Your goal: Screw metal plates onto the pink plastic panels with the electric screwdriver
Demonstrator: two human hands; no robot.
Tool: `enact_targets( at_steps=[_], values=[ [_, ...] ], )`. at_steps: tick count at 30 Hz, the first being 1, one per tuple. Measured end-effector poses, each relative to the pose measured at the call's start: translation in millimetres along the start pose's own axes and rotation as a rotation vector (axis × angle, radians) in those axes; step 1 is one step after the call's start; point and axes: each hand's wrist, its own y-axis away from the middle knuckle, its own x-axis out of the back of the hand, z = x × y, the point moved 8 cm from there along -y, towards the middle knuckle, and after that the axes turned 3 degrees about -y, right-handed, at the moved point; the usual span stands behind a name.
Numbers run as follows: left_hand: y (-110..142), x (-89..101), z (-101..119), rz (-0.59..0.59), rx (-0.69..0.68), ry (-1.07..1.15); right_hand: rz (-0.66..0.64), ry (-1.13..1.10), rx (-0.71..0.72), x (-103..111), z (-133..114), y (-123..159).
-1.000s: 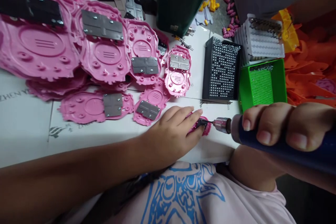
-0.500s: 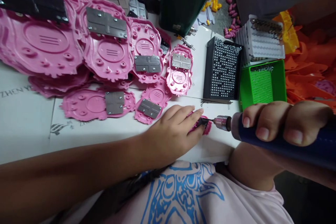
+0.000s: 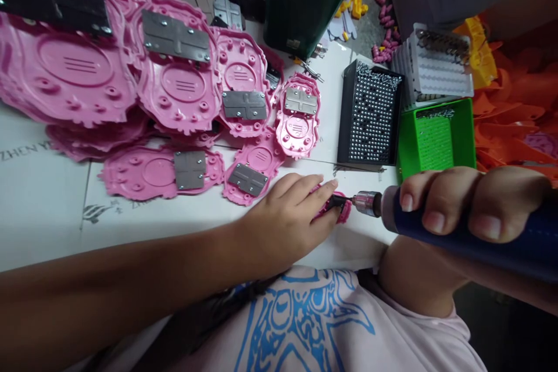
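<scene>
Under the left hand [image 3: 290, 224], pink casing [image 3: 347, 213], one end showing.

The person wears a pale pink fabric garment [image 3: 392, 334] with a bright blue print [image 3: 300, 317] of curling, outlined shapes; dark cloth [image 3: 196, 319] shows beside it, its kind unclear. The left hand [image 3: 290, 218] and forearm are bare, as is the right hand [image 3: 475, 203].

Black capitals on the white surface [image 3: 39, 215], far left, and we can read "ZHEN Y" [image 3: 21, 154] before a pink shell [image 3: 96, 139] cuts it off! Below, a striped black emblem [image 3: 96, 213], the small characters beside it too faint, then "ZHEN" [image 3: 140, 205] again, partly covered. Blue shirt print [image 3: 305, 314]? No legible word there.
</scene>
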Motion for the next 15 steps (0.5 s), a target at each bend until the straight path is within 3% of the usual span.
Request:
enact_targets(
  at_steps=[8, 15],
  values=[
    [1.0, 1.5, 0.1, 0.005, -0.017, -0.010, -0.115, -0.096, 0.108, 4.7, -3.5, 0.1],
    [-0.6, 2.1, -0.1, 0.020, -0.006, -0.011, -0.146, -0.077, 0.073, -0.1, -7.5, -3.2]
  ],
)
